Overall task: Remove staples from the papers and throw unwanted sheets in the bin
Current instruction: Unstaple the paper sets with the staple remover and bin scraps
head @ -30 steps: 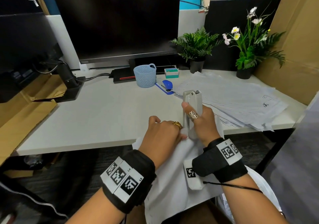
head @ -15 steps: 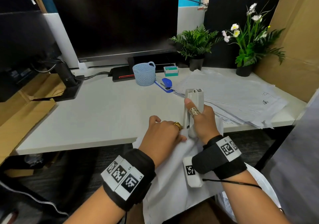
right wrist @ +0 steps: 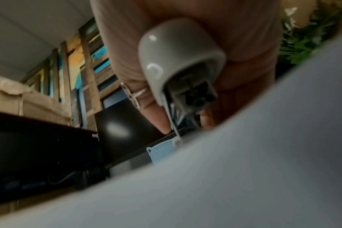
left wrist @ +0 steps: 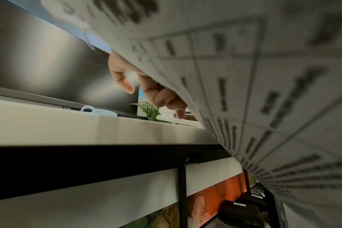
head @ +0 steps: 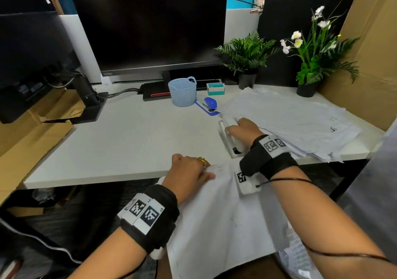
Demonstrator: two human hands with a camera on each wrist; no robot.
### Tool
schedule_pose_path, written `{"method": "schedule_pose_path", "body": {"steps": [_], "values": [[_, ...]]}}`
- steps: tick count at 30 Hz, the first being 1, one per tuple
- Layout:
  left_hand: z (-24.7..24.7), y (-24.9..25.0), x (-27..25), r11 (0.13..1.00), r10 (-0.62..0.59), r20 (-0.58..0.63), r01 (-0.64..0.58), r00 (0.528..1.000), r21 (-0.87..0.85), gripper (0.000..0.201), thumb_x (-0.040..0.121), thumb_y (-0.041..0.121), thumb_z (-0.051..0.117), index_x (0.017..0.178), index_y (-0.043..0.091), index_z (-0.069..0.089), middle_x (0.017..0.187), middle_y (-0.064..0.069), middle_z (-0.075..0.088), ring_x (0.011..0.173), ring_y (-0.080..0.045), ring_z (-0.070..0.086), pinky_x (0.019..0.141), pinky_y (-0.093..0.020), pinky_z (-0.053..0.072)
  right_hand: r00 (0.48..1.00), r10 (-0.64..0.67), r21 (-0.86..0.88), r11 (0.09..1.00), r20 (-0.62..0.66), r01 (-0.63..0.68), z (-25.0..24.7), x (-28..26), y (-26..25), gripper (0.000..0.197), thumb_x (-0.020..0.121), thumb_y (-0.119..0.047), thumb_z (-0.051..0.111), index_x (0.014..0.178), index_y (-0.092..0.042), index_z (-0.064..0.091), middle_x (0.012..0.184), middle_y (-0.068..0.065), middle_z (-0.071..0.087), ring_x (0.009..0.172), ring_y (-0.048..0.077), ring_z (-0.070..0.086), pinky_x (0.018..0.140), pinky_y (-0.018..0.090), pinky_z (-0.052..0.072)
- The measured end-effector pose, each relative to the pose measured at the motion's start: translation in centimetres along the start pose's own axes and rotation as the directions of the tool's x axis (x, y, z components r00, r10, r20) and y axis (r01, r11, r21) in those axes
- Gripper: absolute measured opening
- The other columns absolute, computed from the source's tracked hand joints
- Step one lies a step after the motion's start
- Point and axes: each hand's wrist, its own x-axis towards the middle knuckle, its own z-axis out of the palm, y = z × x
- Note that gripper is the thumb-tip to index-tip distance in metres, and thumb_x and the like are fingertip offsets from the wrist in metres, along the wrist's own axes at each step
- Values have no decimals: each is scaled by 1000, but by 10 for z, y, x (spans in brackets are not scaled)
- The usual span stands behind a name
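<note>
Stapled papers (head: 217, 220): white sheets, printed table on underside, hanging off desk (head: 120, 141) edge toward my lap. My left hand (head: 189, 176) grips top corner of papers, thumb on top, fingers (left wrist: 162, 95) curled beneath. Staple remover (head: 231, 138): pale grey, lying on desk ahead of papers. My right hand (head: 242, 128) wrapped over remover, fingers (right wrist: 127, 74) closed round body. Loose paper pile (head: 285, 119) just right of right hand.
</note>
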Motion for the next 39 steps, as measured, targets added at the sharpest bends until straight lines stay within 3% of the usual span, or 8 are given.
{"method": "schedule_pose_path", "body": {"steps": [3, 10, 13, 17, 23, 26, 32, 39], "values": [[2, -3, 0, 1000, -1, 11, 1, 1000, 30, 39, 95, 49, 42, 107, 18, 63, 98, 2, 66, 91, -19, 57, 89, -30, 20, 998, -51, -229, 973, -47, 39, 5, 13, -8, 41, 88, -29, 58, 117, 0, 54, 113, 15, 59, 87, 23, 51, 61, 23, 38], [7, -5, -1, 999, -4, 19, 3, 1000, 34, 37, 96, 46, 41, 103, 17, 62, 96, 3, 64, 89, -19, 55, 87, -29, 17, 994, -111, -517, 850, 6, 98, 15, 25, -24, 54, 85, -38, 66, 124, -3, 54, 104, 7, 54, 95, 20, 51, 72, 23, 43], [9, -7, -2, 998, -21, 35, 19, 999, 51, 33, 96, 45, 41, 91, 17, 58, 89, 4, 62, 77, -16, 47, 92, -30, 20, 937, -343, -380, 878, -72, 292, 8, 2, -24, 49, 84, -33, 68, 125, -9, 56, 122, 6, 58, 113, 19, 52, 96, 25, 38], [9, -8, 0, 998, 7, -21, -6, 1000, 64, 31, 98, 43, 38, 97, 22, 61, 95, 6, 65, 82, -16, 53, 101, -32, 16, 801, -595, -83, 797, 65, 599, 1, -54, 3, 23, 76, -13, 76, 98, -11, 70, 93, 2, 67, 81, 6, 58, 80, 14, 44], [6, 12, 4, 979, 154, -109, -137, 982, 154, 30, 99, 41, 32, 109, 27, 57, 101, 10, 61, 96, -11, 58, 99, -33, 6, 831, -553, -253, 797, 57, 548, 7, -63, 74, 17, 77, -8, 73, 89, -19, 72, 85, -13, 63, 84, 7, 58, 83, 28, 48], [13, 21, 5, 962, 247, -267, -204, 931, 179, 21, 87, 38, 60, 104, 25, 64, 88, 8, 64, 79, -15, 63, 95, -37, 16, 662, -730, -275, 680, -169, 680, 4, -63, 89, 12, 73, -4, 71, 73, -16, 73, 69, -13, 56, 69, 11, 54, 68, 26, 41], [26, 25, 10, 930, 359, -735, -290, 575, 227, 26, 93, 20, 50, 83, 22, 75, 81, 6, 70, 73, -12, 55, 92, -37, 28, 187, -875, -475, 409, -446, 779, -5, -74, 102, 33, 90, -21, 58, 64, -7, 74, 71, 2, 67, 73, 15, 57, 69, 30, 40], [33, 24, 11, 921, 377, -740, -307, 557, 239, 14, 86, 21, 61, 89, 23, 76, 86, 4, 71, 81, -12, 53, 89, -37, 29, 104, -857, -495, 386, -505, 778, 3, -72, 115, 16, 76, -3, 68, 80, -18, 72, 75, 3, 69, 77, 15, 59, 74, 29, 40]]}}
